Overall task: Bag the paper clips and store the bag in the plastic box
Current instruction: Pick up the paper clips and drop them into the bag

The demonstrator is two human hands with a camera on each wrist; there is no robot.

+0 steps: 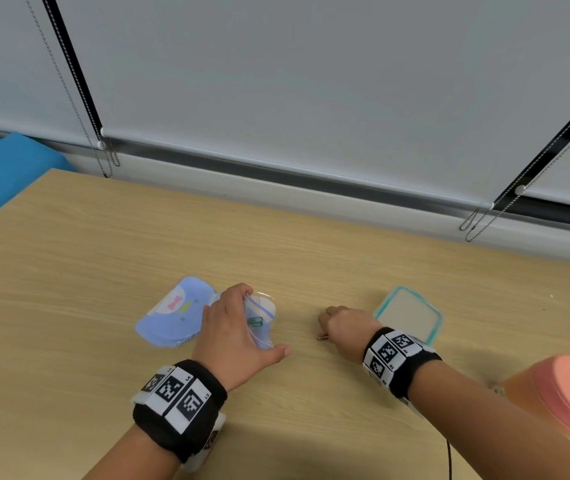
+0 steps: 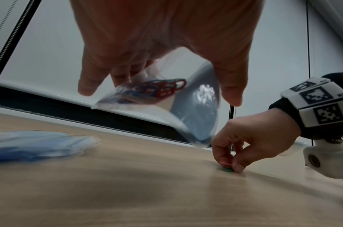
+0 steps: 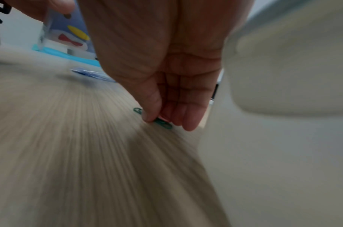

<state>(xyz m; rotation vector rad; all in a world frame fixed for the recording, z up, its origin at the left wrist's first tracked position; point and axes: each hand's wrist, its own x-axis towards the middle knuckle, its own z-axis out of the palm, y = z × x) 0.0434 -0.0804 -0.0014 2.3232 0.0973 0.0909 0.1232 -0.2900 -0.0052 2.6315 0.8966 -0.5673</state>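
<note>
While the stack of blue printed bags [image 1: 172, 315] is lying flat at the far left of the surface [image 1: 276, 244], the left hand [image 1: 233, 332] is holding a clear zip bag [image 2: 157, 98] off the wood, fingers pinching its upper edge; several coloured clips [image 2: 157, 89] are already sitting inside. Whether the bag mouth is facing the other hand, I cannot tell. Moving right, the right hand [image 1: 342, 329] is pinching down on loose paper clips [image 3: 162, 122] lying on the surface, thumb and fingers closing round a green one, a red one beside it. These clips are lying between the two hands, nearer the right. Just right of that hand the plastic box [image 1: 409, 315] is sitting, lid on or off unclear. A blurred orange container [image 1: 560, 396] is standing at the near right edge.
</note>
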